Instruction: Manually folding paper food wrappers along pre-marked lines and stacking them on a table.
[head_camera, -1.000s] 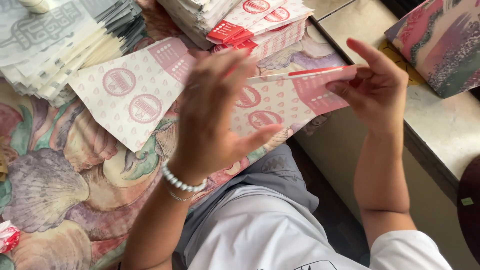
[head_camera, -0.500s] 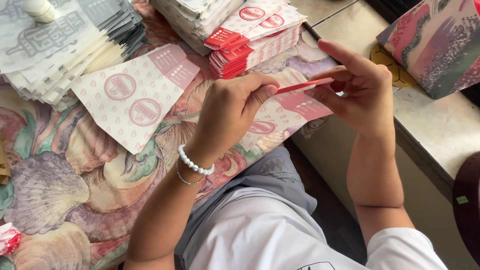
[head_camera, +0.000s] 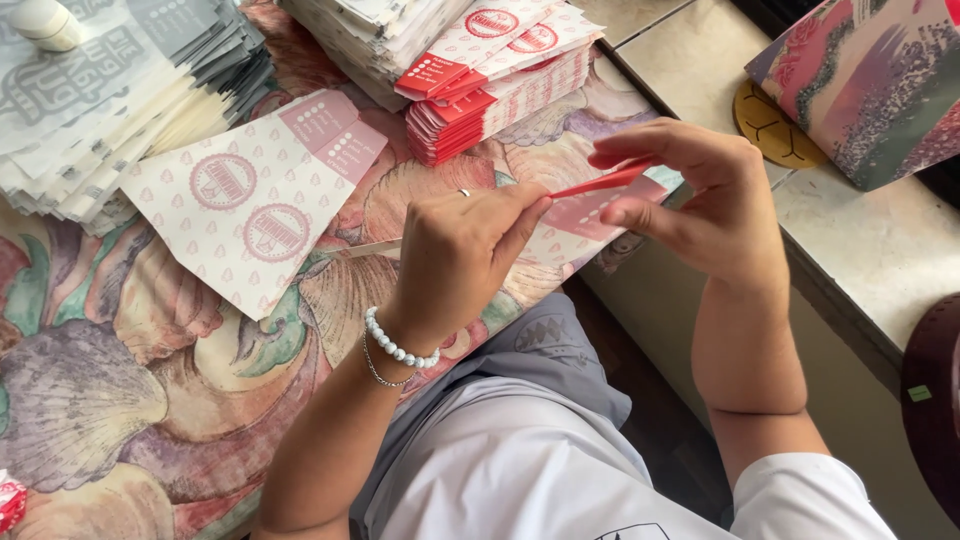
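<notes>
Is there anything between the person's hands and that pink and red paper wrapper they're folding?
Nothing visible. The left hand and right hand both pinch the paper wrapper directly, above the patterned cloth. The other paper stacks lie farther back.

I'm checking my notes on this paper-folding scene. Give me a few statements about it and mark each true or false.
1. Both hands grip the same folded paper sheet. True.
2. The left hand wears a bead bracelet at the wrist. True.
3. The right hand rests flat on the cloth. False: it is raised, pinching the sheet's red edge.
4. The red-edged paper stack lies nearer the person than the hands. False: it lies beyond them.
5. A flat patterned sheet lies on the shell-print cloth. True.
</notes>
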